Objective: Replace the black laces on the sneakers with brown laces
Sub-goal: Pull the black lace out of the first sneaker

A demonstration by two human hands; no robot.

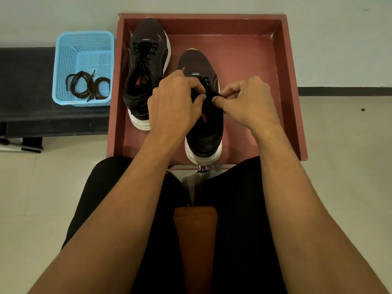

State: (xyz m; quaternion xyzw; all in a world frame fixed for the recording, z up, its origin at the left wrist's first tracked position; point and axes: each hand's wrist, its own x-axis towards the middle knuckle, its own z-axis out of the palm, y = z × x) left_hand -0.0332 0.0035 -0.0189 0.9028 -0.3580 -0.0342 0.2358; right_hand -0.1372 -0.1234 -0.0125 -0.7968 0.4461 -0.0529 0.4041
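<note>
Inside blue basket, brown laces

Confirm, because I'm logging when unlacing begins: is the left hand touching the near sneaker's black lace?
Touching. The head view shows the left hand pinching the black lace over the near sneaker between thumb and fingertips.

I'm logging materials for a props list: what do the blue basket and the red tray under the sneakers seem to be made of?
Blue basket: likely moulded plastic, matte; its walls and floor are a fine perforated grid.
Red tray: probably painted wood or board, faint sheen; thick flat walls with square corners, not certain.
</note>
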